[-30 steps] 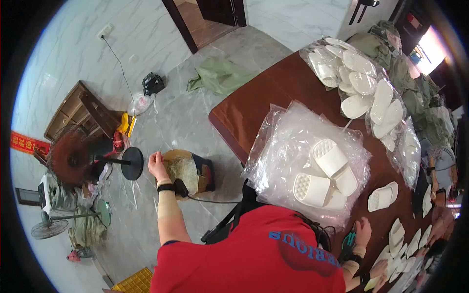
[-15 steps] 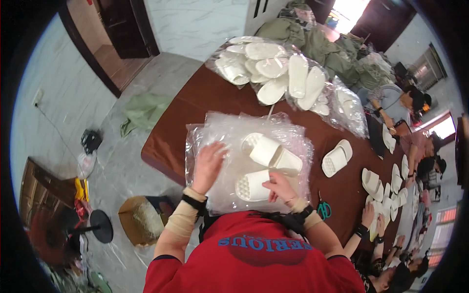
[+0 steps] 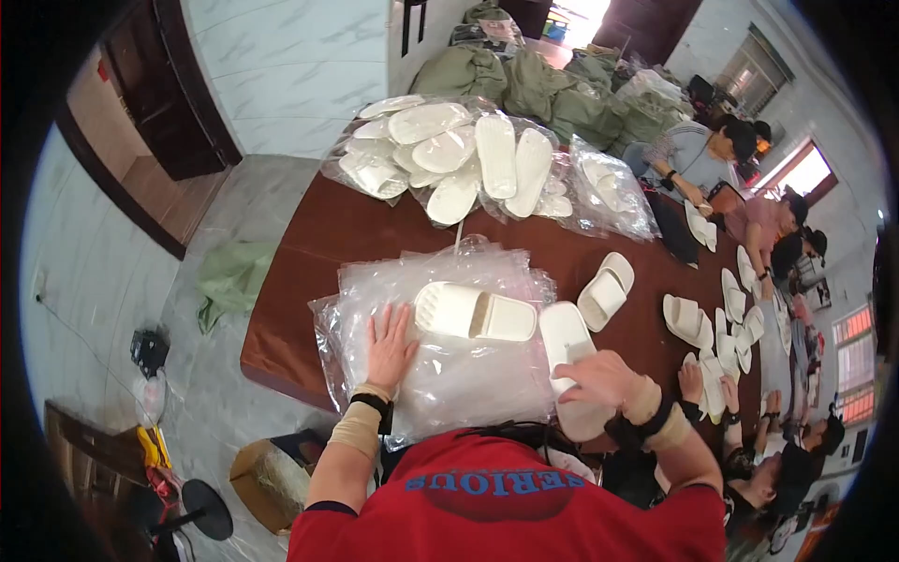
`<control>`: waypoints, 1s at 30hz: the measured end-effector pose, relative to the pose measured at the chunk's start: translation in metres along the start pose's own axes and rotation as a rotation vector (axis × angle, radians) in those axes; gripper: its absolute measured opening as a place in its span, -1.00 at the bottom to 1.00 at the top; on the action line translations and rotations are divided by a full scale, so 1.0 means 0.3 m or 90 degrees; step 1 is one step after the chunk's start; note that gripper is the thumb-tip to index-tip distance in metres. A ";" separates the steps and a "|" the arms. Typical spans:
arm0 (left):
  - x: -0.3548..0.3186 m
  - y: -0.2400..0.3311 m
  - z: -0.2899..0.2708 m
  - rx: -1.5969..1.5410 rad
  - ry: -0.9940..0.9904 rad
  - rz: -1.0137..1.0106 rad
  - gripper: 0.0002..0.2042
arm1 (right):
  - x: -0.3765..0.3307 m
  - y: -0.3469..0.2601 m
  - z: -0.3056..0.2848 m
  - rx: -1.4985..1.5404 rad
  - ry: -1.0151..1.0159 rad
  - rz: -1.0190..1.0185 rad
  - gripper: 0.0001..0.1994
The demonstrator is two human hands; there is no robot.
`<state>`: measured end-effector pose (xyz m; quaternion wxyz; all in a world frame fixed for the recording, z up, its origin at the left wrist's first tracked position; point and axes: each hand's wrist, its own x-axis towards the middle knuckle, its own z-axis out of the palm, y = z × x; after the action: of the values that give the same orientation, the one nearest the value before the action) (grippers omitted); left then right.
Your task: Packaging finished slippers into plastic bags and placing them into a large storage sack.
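Note:
My left hand [image 3: 389, 345] lies flat, fingers spread, on a stack of clear plastic bags [image 3: 449, 375] on the brown table [image 3: 323, 234]. A white slipper [image 3: 475, 314] rests on the bags just right of that hand. My right hand [image 3: 599, 377] grips a second white slipper [image 3: 568, 361] at the right edge of the bags, sole side up.
A heap of bagged white slippers [image 3: 449, 159] sits at the table's far end. Loose slipper pairs [image 3: 604, 290] lie to the right. Other people [image 3: 712, 155] work along the right side. A cardboard box [image 3: 272, 473] and a green sack [image 3: 229, 276] are on the floor to the left.
The view has swung further over the table. My right hand has lifted one slipper off the bags to the right; my left hand stays pressed on the bags.

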<state>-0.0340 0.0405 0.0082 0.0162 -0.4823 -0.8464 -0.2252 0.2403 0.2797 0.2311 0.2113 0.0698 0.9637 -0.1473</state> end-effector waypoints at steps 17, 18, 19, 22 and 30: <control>0.007 0.024 -0.002 -0.060 -0.035 -0.013 -0.32 | 0.368 0.127 0.178 -0.035 0.249 -0.134 -0.65; 0.009 0.033 -0.009 -0.031 -0.039 -0.014 -0.32 | 0.308 0.161 0.167 0.019 0.297 -0.090 -0.65; 0.014 0.044 -0.030 -0.030 -0.043 -0.018 -0.33 | 0.244 0.197 0.143 0.054 0.347 -0.044 -0.64; 0.008 0.042 -0.034 -0.016 -0.061 -0.033 -0.33 | 0.047 0.302 0.028 0.123 0.430 0.133 -0.63; 0.040 0.038 -0.012 0.007 -0.067 -0.043 -0.34 | 0.046 0.684 0.019 0.075 0.341 0.390 -0.76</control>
<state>-0.0319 0.0538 0.0185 -0.0334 -0.4646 -0.8631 -0.1954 0.2705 0.4732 0.1679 -0.0175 0.4011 0.9093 -0.1092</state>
